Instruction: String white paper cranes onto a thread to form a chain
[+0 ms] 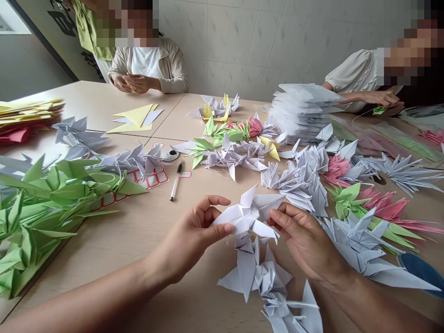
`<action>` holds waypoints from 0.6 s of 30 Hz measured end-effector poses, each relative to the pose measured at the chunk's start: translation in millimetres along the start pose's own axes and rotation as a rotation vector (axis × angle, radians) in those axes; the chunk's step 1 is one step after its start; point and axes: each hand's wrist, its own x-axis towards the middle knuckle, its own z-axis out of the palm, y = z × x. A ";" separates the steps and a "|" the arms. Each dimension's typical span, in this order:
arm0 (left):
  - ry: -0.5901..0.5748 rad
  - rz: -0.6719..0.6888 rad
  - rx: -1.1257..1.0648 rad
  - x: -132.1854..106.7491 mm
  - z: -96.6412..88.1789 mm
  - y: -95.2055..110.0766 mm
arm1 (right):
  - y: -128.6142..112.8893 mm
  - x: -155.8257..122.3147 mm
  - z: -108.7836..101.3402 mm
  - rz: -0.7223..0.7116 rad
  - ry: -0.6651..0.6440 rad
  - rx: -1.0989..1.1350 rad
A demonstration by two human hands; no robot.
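Both of my hands hold one white paper crane (250, 213) just above the wooden table (145, 240). My left hand (194, 231) pinches its left wing between thumb and fingers. My right hand (301, 236) grips the crane's right side with curled fingers. Below them hangs a string of white cranes (267, 277) lying on the table toward me.
Green cranes (45, 208) pile at the left, white, pink and green cranes (347, 194) at the right. A pen (175, 181), a sticker sheet (152, 178) and a small round pot (169, 155) lie ahead. Two other people sit across, with a stack of white paper (301, 111) between.
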 end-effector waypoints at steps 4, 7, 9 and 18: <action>0.019 -0.024 -0.016 2.2 -2.2 -0.8 | -0.9 2.1 -0.6 0.003 0.017 0.001; 0.073 -0.046 -0.049 5.0 -5.4 -0.8 | 1.3 2.9 -1.8 0.037 -0.005 -0.037; 0.128 -0.034 -0.063 8.4 -8.8 -0.9 | 2.8 2.8 -2.3 0.078 -0.025 -0.069; 0.247 0.015 0.175 18.5 -17.3 -7.1 | -1.1 1.5 1.0 0.023 -0.163 -0.399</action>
